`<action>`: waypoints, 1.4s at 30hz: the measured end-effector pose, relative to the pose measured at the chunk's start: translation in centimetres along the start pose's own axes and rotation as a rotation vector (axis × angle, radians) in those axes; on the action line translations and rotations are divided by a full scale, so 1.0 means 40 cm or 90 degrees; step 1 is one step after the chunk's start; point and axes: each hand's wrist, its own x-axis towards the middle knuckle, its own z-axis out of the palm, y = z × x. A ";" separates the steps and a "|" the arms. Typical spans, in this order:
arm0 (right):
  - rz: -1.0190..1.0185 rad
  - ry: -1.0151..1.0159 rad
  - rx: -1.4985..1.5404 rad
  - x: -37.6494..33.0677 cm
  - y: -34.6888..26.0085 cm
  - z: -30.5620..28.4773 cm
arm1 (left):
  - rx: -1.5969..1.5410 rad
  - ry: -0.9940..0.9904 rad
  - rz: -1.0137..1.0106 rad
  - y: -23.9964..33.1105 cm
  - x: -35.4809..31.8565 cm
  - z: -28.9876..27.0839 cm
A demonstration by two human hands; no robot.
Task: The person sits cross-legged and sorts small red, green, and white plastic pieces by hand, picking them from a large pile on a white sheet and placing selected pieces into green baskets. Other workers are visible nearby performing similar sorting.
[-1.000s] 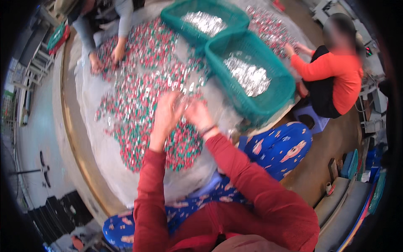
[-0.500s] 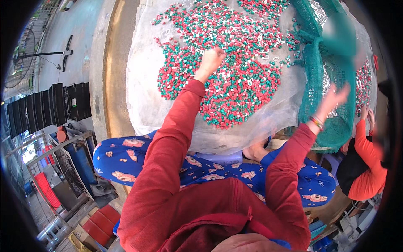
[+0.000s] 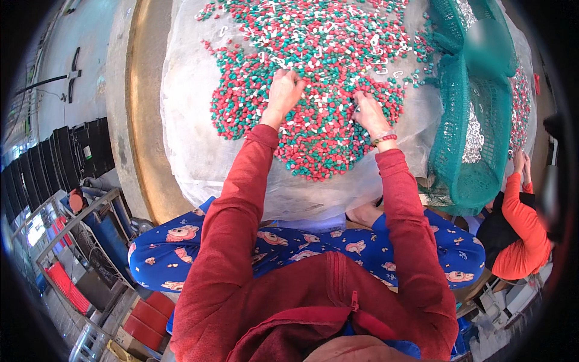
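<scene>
The heap of small red, green and white plastic pieces (image 3: pixel 319 78) lies on the clear plastic sheet (image 3: pixel 193 120) near its close edge, my left hand (image 3: pixel 283 93) and right hand (image 3: pixel 369 111) resting palm-down on it, fingers loosely curled, grasp hidden, green mesh basket (image 3: pixel 470 139) beyond right.

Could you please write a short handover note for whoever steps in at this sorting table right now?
Left hand: knuckles down in the heap of red and green pieces, fingers buried; grip cannot be told.
Right hand: flat on the same heap, fingers among the pieces, red bracelet at the wrist.
Things: the heap, with small white pieces mixed in, lies on a clear plastic sheet over the table. A green mesh basket with silvery pieces inside stands to the right.
Done: some silvery pieces are in the basket.
Left: most of the heap is unsorted.
</scene>
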 end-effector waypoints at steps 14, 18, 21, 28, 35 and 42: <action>0.197 0.041 0.584 0.010 0.053 -0.126 | 0.058 -0.191 0.142 0.117 0.032 0.111; 0.180 0.163 0.895 0.054 0.180 -0.170 | -0.008 -0.230 0.078 0.079 0.011 0.031; 0.245 0.205 0.967 0.082 0.267 -0.204 | -0.123 -0.255 0.023 0.065 0.009 -0.018; 0.178 0.200 0.072 0.126 0.320 -0.197 | -0.061 -0.205 0.001 0.131 0.058 -0.085; 0.078 0.097 -0.192 0.128 0.299 -0.139 | -0.485 -0.074 -0.177 0.103 0.091 -0.141; 0.034 0.111 1.200 0.119 0.206 -0.166 | -1.082 0.005 -0.364 -0.082 0.079 -0.234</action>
